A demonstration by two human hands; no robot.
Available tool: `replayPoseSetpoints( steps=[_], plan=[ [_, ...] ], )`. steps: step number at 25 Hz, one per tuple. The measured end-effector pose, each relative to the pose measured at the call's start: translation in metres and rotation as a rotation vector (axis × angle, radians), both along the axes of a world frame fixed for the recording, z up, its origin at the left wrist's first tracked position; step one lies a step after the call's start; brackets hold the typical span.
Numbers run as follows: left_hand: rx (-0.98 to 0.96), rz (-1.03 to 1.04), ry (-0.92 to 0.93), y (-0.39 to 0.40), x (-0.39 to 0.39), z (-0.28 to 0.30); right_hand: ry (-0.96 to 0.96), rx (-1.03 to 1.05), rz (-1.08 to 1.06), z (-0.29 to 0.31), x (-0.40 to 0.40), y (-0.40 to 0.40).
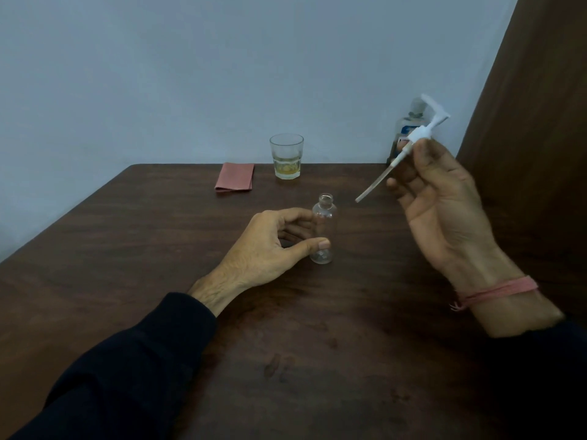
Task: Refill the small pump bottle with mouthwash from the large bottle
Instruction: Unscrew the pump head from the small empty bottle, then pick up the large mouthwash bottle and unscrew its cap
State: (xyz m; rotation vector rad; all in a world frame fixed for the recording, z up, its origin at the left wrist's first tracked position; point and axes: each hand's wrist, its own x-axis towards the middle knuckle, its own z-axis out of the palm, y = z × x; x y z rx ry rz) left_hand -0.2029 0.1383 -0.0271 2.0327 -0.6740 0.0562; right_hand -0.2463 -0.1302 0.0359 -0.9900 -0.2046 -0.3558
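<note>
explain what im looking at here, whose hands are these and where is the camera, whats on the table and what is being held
There is no machine here: a person wears a camera on the head, so this one picture looks forward and down at their own two hands. The left hand holds a small clear bottle upright on the brown table; its neck is open and it looks empty. The right hand holds up the white pump top, its thin tube slanting down toward the bottle. At the back stand a glass with a little yellowish liquid, a folded pink cloth, and a larger bottle partly hidden behind the pump.
</note>
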Motion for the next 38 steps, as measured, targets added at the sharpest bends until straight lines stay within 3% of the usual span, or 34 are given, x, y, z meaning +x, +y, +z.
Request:
replayPoseSetpoints(
  steps=[8, 16, 30, 33, 38],
  plan=[
    [-0.084, 0.017, 0.037, 0.006, 0.004, 0.000, 0.499, -0.537, -0.026, -0.043, 0.021, 0.003],
    [-0.087, 0.024, 0.045, 0.005, 0.002, 0.001, 0.547, -0.860, -0.216, -0.063, 0.037, 0.002],
    [-0.094, 0.071, 0.066, 0.002, -0.007, 0.007, 0.509, -0.865, -0.305, -0.060, 0.032, 0.005],
    [-0.174, 0.121, 0.071, 0.003, -0.019, 0.023, 0.477, -0.838, -0.338, -0.052, 0.024, -0.001],
    [-0.419, 0.300, -0.327, -0.023, -0.049, 0.087, 0.351, -0.775, -0.438, -0.022, 0.021, -0.031]
  ],
)
